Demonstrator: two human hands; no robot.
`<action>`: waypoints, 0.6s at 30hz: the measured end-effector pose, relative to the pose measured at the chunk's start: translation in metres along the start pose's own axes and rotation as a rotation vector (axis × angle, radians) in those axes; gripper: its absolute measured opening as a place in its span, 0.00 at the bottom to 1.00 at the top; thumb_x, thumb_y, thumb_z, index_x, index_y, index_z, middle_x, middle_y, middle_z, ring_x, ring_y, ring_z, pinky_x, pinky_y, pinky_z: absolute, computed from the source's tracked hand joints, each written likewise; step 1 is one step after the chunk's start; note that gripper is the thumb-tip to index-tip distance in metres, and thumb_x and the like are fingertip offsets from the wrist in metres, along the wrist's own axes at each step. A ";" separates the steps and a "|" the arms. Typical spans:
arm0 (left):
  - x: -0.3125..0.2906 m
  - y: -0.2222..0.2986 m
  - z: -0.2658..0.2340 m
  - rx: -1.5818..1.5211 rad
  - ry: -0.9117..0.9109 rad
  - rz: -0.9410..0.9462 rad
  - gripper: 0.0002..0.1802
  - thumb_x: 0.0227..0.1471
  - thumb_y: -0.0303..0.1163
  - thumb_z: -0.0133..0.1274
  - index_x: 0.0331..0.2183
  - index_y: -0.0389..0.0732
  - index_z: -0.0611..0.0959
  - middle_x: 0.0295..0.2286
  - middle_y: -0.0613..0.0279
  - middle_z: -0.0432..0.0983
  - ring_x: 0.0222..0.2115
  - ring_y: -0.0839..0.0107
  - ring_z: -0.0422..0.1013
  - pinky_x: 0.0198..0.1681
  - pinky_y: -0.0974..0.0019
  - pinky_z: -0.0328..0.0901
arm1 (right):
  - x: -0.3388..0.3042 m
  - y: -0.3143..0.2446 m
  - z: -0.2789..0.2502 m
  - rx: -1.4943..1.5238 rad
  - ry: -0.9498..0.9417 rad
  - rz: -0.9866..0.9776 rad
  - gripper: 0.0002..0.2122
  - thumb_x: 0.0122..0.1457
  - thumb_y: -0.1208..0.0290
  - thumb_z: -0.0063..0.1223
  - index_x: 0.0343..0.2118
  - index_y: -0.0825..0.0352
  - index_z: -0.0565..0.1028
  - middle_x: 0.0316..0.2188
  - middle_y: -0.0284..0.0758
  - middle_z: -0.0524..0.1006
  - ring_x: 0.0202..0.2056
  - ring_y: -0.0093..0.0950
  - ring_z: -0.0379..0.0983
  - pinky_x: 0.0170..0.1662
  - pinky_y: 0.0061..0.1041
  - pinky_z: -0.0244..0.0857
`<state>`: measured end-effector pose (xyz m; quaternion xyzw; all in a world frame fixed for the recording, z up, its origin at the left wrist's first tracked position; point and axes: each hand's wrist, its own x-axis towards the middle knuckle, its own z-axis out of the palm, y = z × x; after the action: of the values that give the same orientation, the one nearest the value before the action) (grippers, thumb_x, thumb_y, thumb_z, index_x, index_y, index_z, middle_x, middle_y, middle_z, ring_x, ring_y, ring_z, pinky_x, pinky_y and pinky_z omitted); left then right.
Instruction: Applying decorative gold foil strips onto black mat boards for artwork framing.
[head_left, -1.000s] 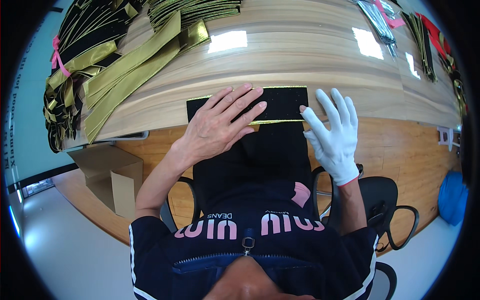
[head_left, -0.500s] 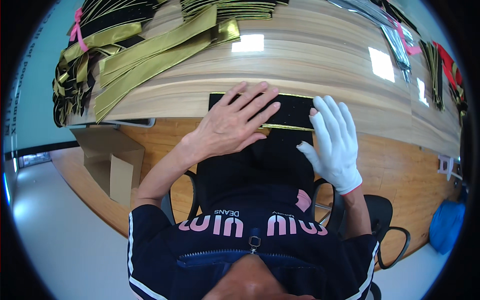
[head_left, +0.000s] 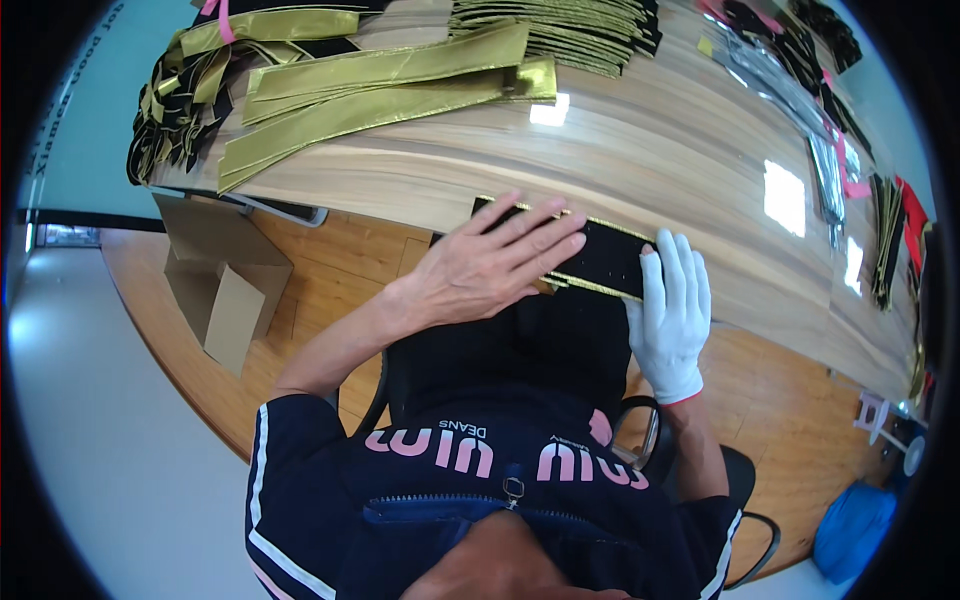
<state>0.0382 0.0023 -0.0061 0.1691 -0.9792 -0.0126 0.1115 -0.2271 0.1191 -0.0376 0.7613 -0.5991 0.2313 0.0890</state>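
Note:
A black fabric strip [head_left: 612,252] with gold edges lies along the table's near edge. Bare and flat, my left hand [head_left: 492,252] rests over its left part, fingers stretched out. My right hand [head_left: 672,310], in a white glove with the thumb tip and a fingertip exposed, lies at the strip's right end, its fingers straight and close together. Beneath my left palm a bit of gold shows under the strip; the rest there is hidden.
Gold strips [head_left: 390,95] lie at the table's back left beside a tangled black-and-gold bundle [head_left: 190,105]. A stack of black gold-edged strips [head_left: 570,32] sits at the back. Silver strips [head_left: 800,115] lie at the right. An opened cardboard box [head_left: 235,310] stands below the left edge.
The view has turned, so the table now slants down to the right. My right hand's thumb has drawn in beside its fingers; my left hand stays flat on the strip.

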 end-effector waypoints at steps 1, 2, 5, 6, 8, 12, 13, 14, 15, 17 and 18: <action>0.001 -0.003 0.006 0.061 0.019 0.017 0.39 0.56 0.36 0.58 0.68 0.43 0.68 0.69 0.59 0.60 0.70 0.60 0.57 0.73 0.49 0.49 | 0.002 0.003 0.001 -0.014 0.031 -0.015 0.29 0.51 0.76 0.66 0.59 0.72 0.73 0.62 0.50 0.70 0.64 0.53 0.66 0.66 0.51 0.60; 0.001 -0.008 0.012 0.126 0.039 0.034 0.36 0.57 0.32 0.55 0.67 0.43 0.70 0.69 0.59 0.61 0.70 0.61 0.58 0.73 0.50 0.50 | 0.003 0.004 -0.001 -0.005 0.025 -0.011 0.29 0.50 0.78 0.64 0.58 0.70 0.74 0.62 0.50 0.70 0.64 0.53 0.66 0.66 0.52 0.61; 0.003 -0.010 0.011 -0.012 0.084 0.047 0.35 0.55 0.26 0.51 0.65 0.43 0.72 0.68 0.60 0.63 0.69 0.62 0.59 0.72 0.51 0.53 | 0.006 0.001 -0.020 0.013 -0.020 -0.009 0.27 0.51 0.75 0.67 0.57 0.62 0.78 0.61 0.50 0.71 0.63 0.52 0.67 0.66 0.52 0.61; 0.004 -0.008 0.012 -0.072 0.093 0.035 0.35 0.54 0.25 0.52 0.65 0.42 0.73 0.68 0.60 0.64 0.69 0.63 0.59 0.72 0.50 0.54 | 0.006 0.003 -0.026 0.007 -0.065 -0.027 0.27 0.51 0.72 0.70 0.57 0.61 0.78 0.61 0.50 0.71 0.63 0.52 0.67 0.66 0.51 0.61; -0.002 -0.012 0.011 -0.119 0.060 0.014 0.36 0.52 0.25 0.53 0.65 0.42 0.73 0.68 0.60 0.64 0.69 0.62 0.59 0.72 0.50 0.53 | 0.019 0.006 -0.034 0.019 -0.144 -0.083 0.23 0.55 0.72 0.66 0.56 0.64 0.77 0.58 0.48 0.74 0.60 0.49 0.70 0.65 0.49 0.62; 0.004 -0.025 -0.010 -0.177 0.134 0.032 0.29 0.56 0.29 0.53 0.60 0.42 0.76 0.61 0.58 0.72 0.64 0.58 0.66 0.66 0.51 0.62 | 0.047 0.013 -0.059 0.047 -0.152 -0.248 0.23 0.54 0.77 0.62 0.55 0.69 0.75 0.51 0.44 0.80 0.56 0.44 0.76 0.61 0.44 0.68; 0.005 -0.030 -0.017 -0.155 0.155 0.039 0.27 0.55 0.29 0.55 0.57 0.42 0.78 0.57 0.58 0.76 0.62 0.56 0.69 0.62 0.52 0.65 | 0.056 0.013 -0.064 0.106 -0.163 -0.266 0.23 0.54 0.78 0.62 0.55 0.68 0.75 0.48 0.44 0.81 0.51 0.43 0.78 0.56 0.42 0.71; 0.004 -0.032 -0.025 -0.144 0.175 0.037 0.27 0.55 0.29 0.55 0.57 0.42 0.78 0.57 0.58 0.76 0.62 0.56 0.69 0.62 0.52 0.65 | 0.064 0.014 -0.069 0.166 -0.176 -0.285 0.23 0.54 0.79 0.61 0.56 0.68 0.75 0.46 0.44 0.82 0.47 0.42 0.81 0.50 0.40 0.74; 0.003 -0.036 -0.034 -0.176 0.073 -0.029 0.28 0.54 0.29 0.57 0.58 0.42 0.78 0.57 0.57 0.76 0.62 0.56 0.69 0.63 0.52 0.65 | 0.073 0.018 -0.074 0.147 -0.167 -0.305 0.23 0.54 0.79 0.61 0.56 0.68 0.75 0.46 0.44 0.82 0.47 0.42 0.81 0.50 0.40 0.74; 0.000 -0.046 -0.052 -0.201 -0.004 -0.098 0.29 0.54 0.30 0.59 0.58 0.42 0.77 0.57 0.57 0.76 0.62 0.56 0.69 0.63 0.52 0.65 | 0.092 0.029 -0.085 0.144 -0.341 -0.303 0.24 0.56 0.81 0.59 0.58 0.67 0.74 0.41 0.43 0.83 0.38 0.42 0.82 0.40 0.38 0.75; -0.004 -0.050 -0.063 -0.132 0.229 -0.115 0.30 0.55 0.30 0.61 0.59 0.41 0.78 0.56 0.56 0.77 0.60 0.56 0.71 0.62 0.52 0.66 | 0.106 0.039 -0.091 0.120 -0.343 -0.283 0.25 0.56 0.82 0.59 0.59 0.67 0.74 0.39 0.43 0.83 0.35 0.42 0.81 0.38 0.38 0.74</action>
<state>0.0725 -0.0425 0.0515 0.2173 -0.9459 -0.0639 0.2325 -0.2678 0.0542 0.0852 0.8699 -0.4778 0.1188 -0.0281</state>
